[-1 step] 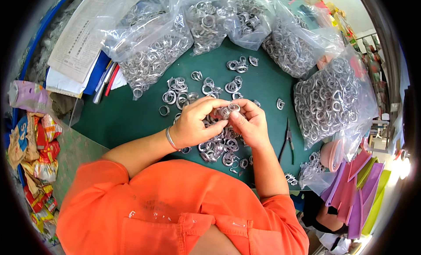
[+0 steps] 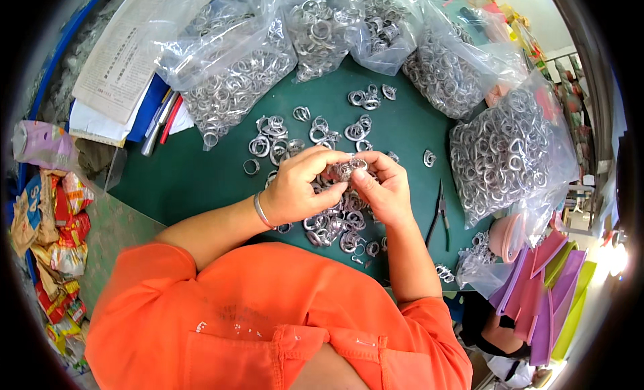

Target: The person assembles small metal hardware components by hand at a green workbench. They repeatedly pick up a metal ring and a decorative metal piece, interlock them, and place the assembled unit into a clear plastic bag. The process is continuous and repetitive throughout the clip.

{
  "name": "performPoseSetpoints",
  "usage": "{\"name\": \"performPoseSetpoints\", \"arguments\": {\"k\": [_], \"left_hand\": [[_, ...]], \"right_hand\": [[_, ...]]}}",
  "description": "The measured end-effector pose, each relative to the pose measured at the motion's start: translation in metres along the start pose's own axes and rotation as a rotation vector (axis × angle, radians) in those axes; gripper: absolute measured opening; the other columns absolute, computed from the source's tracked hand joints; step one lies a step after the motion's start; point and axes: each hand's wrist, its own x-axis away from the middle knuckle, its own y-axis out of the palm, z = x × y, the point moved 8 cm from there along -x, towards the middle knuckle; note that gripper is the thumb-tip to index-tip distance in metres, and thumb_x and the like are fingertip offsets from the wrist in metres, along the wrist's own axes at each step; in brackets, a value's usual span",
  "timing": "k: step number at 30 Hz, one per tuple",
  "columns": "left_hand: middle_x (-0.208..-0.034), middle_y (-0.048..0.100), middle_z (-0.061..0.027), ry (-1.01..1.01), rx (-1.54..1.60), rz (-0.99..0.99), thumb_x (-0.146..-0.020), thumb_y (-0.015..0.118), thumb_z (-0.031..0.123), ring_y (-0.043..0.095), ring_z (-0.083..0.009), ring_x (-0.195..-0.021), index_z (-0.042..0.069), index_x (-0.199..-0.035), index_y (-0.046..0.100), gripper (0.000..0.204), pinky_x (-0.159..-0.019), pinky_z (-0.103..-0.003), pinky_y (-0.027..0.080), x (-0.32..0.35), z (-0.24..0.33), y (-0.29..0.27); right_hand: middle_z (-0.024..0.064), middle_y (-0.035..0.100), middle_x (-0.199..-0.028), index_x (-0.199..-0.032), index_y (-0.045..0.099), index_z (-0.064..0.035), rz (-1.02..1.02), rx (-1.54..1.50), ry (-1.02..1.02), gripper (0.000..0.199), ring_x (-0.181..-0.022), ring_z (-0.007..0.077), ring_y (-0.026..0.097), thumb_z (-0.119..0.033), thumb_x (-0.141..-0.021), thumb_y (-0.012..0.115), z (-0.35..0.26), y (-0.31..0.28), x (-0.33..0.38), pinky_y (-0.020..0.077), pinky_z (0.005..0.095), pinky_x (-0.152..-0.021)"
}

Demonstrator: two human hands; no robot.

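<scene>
My left hand [image 2: 298,189], with a bangle on its wrist, is closed around a few silver-coloured metal rings [image 2: 341,172] over the middle of the table. Thumb and fingers of my right hand [image 2: 384,192] pinch a ring [image 2: 359,164] right beside them; the two hands nearly touch. The fingers partly cover these rings. Under and in front of my hands lies a loose heap of similar rings [image 2: 325,229]. More of them lie in small clusters farther off, such as one group of rings [image 2: 272,128].
Clear plastic bags full of rings, such as one bag [image 2: 506,152], curve around the far side of the green table [image 2: 201,182]. Pliers [image 2: 441,215] lie right of my right hand. Pens [image 2: 171,120] and papers [image 2: 111,81] sit at left. A pink cup [image 2: 506,237] stands at right.
</scene>
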Motion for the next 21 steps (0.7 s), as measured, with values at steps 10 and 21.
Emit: {"name": "performPoseSetpoints", "arguments": {"k": [10, 21], "left_hand": [[-0.077, 0.063, -0.0053, -0.225, 0.182, 0.010, -0.074, 0.068, 0.001, 0.062, -0.0114, -0.065, 0.002, -0.094, 0.061, 0.021, -0.060, -0.025, 0.051, 0.008, -0.022, -0.003], [-0.092, 0.067, -0.0135, -0.224, 0.115, -0.153, -0.091, 0.048, 0.002, 0.067, -0.0127, -0.077, -0.003, -0.101, 0.054, 0.012, -0.068, -0.025, 0.054, 0.010, -0.029, 0.001]], "right_hand": [[0.0081, 0.065, -0.083, -0.096, 0.062, 0.0016, 0.162, 0.581, -0.365, 0.016, -0.069, 0.0124, 0.059, -0.006, -0.085, 0.069, -0.022, 0.006, 0.014, 0.0480, 0.0245, -0.063], [0.0100, 0.059, -0.076, -0.086, 0.060, -0.0018, 0.175, 0.951, -0.463, 0.011, -0.064, 0.0251, 0.058, -0.007, -0.083, 0.069, -0.047, 0.034, 0.014, 0.0475, 0.0316, -0.058]]}}
